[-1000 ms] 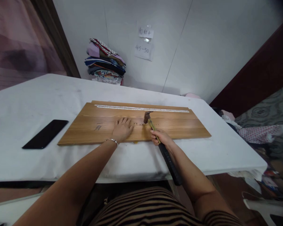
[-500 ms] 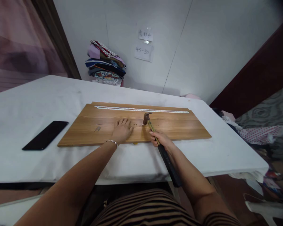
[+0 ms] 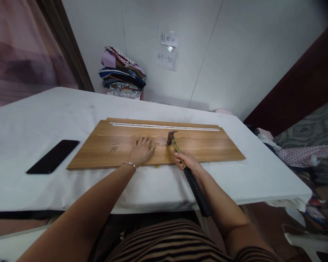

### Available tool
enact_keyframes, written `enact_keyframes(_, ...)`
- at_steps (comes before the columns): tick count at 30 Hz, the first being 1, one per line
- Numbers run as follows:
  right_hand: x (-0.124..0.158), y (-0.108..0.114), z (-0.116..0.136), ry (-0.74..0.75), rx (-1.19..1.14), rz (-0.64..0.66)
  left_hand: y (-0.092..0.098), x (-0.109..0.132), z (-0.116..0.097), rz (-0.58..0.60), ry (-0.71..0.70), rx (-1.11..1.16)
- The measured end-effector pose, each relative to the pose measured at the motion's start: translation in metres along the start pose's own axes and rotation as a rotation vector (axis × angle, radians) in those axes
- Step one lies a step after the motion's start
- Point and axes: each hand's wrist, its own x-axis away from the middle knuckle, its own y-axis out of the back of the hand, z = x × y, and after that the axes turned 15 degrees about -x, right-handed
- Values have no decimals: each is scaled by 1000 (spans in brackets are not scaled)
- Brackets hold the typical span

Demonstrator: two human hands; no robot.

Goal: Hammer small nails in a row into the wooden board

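Observation:
A wide wooden board (image 3: 207,149) lies across the white-covered table. My left hand (image 3: 142,150) rests flat on it, fingers spread. In my right hand (image 3: 188,161) is a claw hammer (image 3: 175,144), gripped around the handle above its black sleeve. Its head is just over the board, by a row of several small nails (image 3: 161,145) standing between the head and my left hand. More small marks or nails continue to the right of the head, too small to tell. Several loose nails (image 3: 113,148) lie on the board left of my left hand.
Two white strips (image 3: 164,127) run along the board's far side. A black phone (image 3: 53,156) lies on the table (image 3: 104,193) left of the board. Folded clothes (image 3: 123,74) are stacked against the wall, where paper notes (image 3: 167,60) hang.
The hammer head has shifted very slightly to the right, uncovering more of the nail beside it. My left hand stays where it was.

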Motion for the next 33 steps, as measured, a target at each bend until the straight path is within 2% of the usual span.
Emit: enact_keyframes(33,-4,-1,-1,-9,9,28,2,0,-2,7,15,-11)
